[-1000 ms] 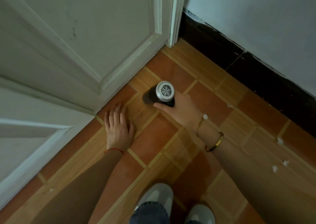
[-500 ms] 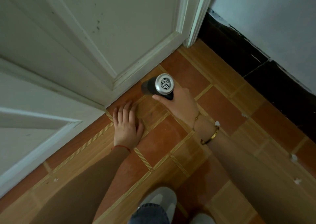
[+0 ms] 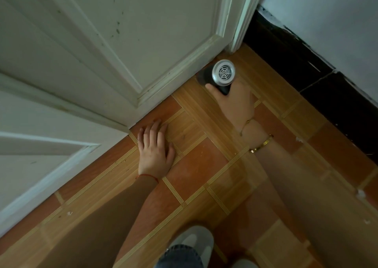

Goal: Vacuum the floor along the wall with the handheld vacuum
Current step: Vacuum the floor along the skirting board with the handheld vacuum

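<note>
My right hand (image 3: 235, 102) grips the handheld vacuum (image 3: 222, 76), a black body with a round silver grille facing up at me. Its nozzle end points down at the floor beside the bottom edge of the white door (image 3: 143, 42), near the door frame corner; the nozzle tip is hidden under the body. My left hand (image 3: 155, 151) lies flat on the orange and wood-pattern tiled floor (image 3: 196, 171), palm down and fingers spread, holding nothing, close to the door's lower edge.
A black skirting (image 3: 319, 79) runs under the pale wall (image 3: 327, 11) at the right. Small white scraps (image 3: 361, 194) lie on the tiles at the right. My grey shoes (image 3: 192, 241) show at the bottom edge. A second white panel (image 3: 41, 145) fills the left.
My right hand has carried the vacuum along the door's bottom edge toward the door frame corner. My left hand has stayed flat on the floor.
</note>
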Tool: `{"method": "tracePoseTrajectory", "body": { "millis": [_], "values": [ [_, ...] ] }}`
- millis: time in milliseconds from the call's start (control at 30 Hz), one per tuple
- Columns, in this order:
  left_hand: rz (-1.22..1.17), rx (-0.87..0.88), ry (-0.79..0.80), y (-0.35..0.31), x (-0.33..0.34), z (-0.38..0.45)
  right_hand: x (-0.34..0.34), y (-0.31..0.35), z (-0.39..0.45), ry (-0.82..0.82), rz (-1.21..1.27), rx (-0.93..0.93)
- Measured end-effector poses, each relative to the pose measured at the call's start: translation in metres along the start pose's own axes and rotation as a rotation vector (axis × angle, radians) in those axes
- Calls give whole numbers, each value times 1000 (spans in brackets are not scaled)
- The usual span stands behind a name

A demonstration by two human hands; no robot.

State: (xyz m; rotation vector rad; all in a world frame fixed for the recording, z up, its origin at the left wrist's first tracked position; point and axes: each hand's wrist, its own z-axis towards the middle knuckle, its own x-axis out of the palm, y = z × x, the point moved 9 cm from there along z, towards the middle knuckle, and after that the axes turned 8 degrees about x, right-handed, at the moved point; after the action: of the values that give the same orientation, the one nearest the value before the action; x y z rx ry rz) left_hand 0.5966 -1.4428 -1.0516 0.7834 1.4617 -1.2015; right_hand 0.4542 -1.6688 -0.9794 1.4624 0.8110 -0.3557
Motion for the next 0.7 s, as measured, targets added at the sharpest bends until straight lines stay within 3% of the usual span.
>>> {"method": "tracePoseTrajectory", "body": {
  "millis": [233,567,700],
  "values": [
    [4,9,-14,0,-2,0,28,22,-29,146,-37,-149],
    [15,2,-3,-2,-1,0,-18,-12,5,-56,-46,8],
    [10,-3,-1,-1,-1,-1,-5,-7,-6,56,-61,-26]
  ]
}}
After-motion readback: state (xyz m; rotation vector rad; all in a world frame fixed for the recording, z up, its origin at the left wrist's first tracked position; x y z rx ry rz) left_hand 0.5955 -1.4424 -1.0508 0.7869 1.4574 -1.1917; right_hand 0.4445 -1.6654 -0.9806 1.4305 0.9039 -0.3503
